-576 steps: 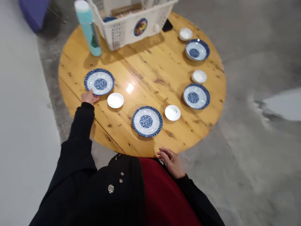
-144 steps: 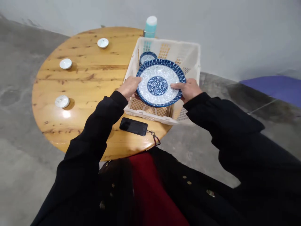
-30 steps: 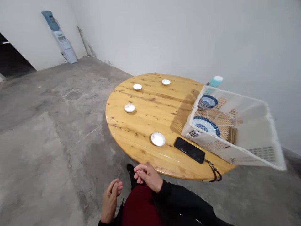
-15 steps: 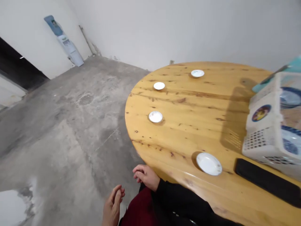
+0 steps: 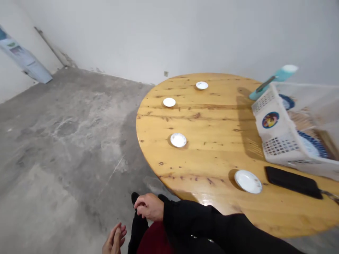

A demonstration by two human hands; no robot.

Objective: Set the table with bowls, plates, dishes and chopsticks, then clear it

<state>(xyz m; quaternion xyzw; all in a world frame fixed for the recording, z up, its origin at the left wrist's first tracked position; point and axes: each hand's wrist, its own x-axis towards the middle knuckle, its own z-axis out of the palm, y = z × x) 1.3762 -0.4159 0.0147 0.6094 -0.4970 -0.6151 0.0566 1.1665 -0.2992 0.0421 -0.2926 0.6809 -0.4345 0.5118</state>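
Observation:
In the lower part of the head view, my right hand (image 5: pixel 149 207) hangs off the table's near edge, its fingers loosely bent and nothing in them. Below it and to the left, my left hand (image 5: pixel 115 240) is partly cut off by the frame, with its thumb and fingers apart and no object held. Several small white dishes are spread over the round wooden table (image 5: pixel 206 155). One dish (image 5: pixel 248 181) sits near the front edge, closest to my right hand along with another dish (image 5: pixel 178 140) at the left. Farther back lie a third dish (image 5: pixel 169 102) and one more dish (image 5: pixel 202 85).
A white plastic basket (image 5: pixel 277 144) holding blue-patterned dishware stands at the table's right. Beside it are a black flat object (image 5: pixel 292 180) and a light-blue cylindrical object (image 5: pixel 286 73). Grey concrete floor (image 5: pixel 79 169) stretches left, toward a water dispenser (image 5: pixel 26 60) by the wall.
The view has turned to the right, showing more of the basket and black object. Both my hands have shifted left in the picture, still holding nothing. The dishes stay in place on the table.

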